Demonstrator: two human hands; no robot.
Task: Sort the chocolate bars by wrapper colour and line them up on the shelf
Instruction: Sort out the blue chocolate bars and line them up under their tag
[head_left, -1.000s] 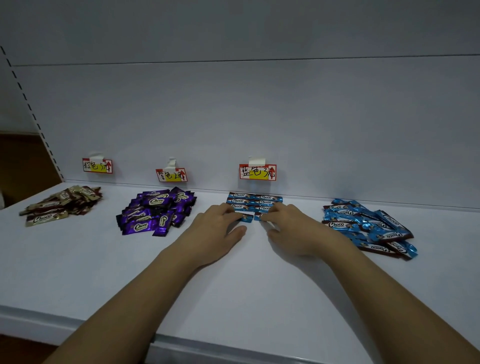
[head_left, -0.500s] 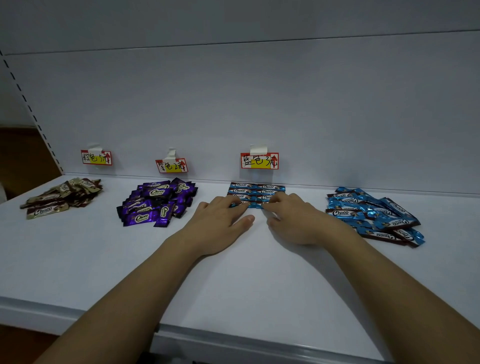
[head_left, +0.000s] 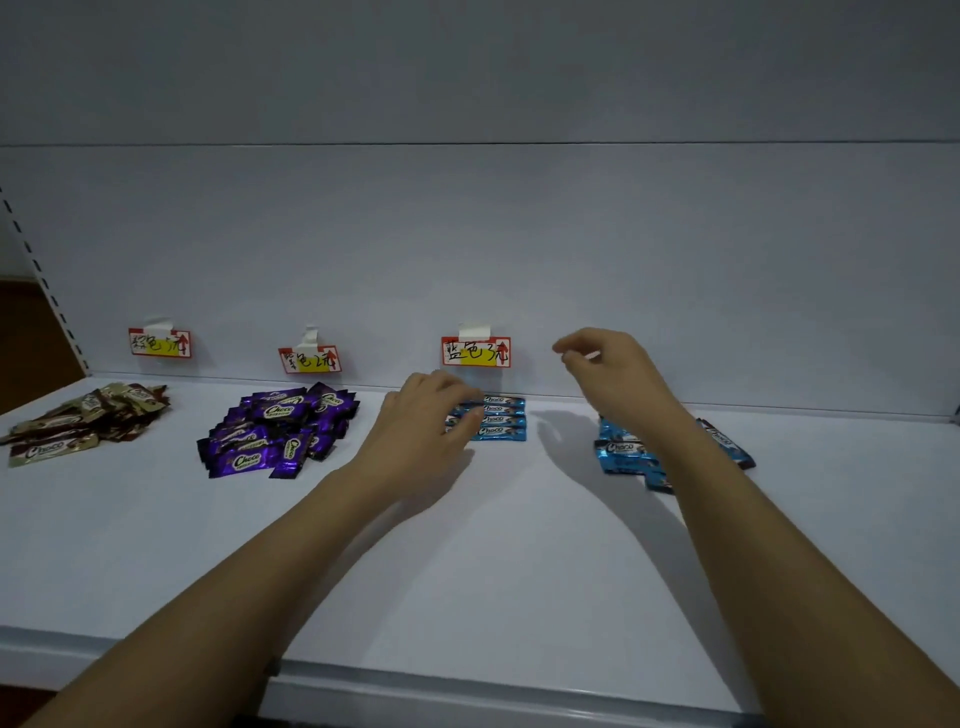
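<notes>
A: Your left hand (head_left: 426, 415) lies flat on the shelf (head_left: 519, 545), fingers straight, tips resting on the left end of the blue row (head_left: 498, 420). It grips nothing.

B: And the row?

A: Four or so blue bars, side by side, at the far edge under the blue tag (head_left: 476, 352), against the back wall (head_left: 519, 234).

B: Your right hand (head_left: 608, 369)?

A: Raised off the shelf, right of the blue tag. Fingers loosely curled, thumb and forefinger close together; nothing visible between them. Your right forearm crosses the loose blue pile (head_left: 623, 452) at right and hides its middle.

B: Other colours?

A: Purple pile (head_left: 275, 431), a heap left of your left hand, below the purple tag (head_left: 309, 359). Brown pile (head_left: 83, 421) far left, also a heap, under the brown tag (head_left: 159, 343). Well apart from each other.
</notes>
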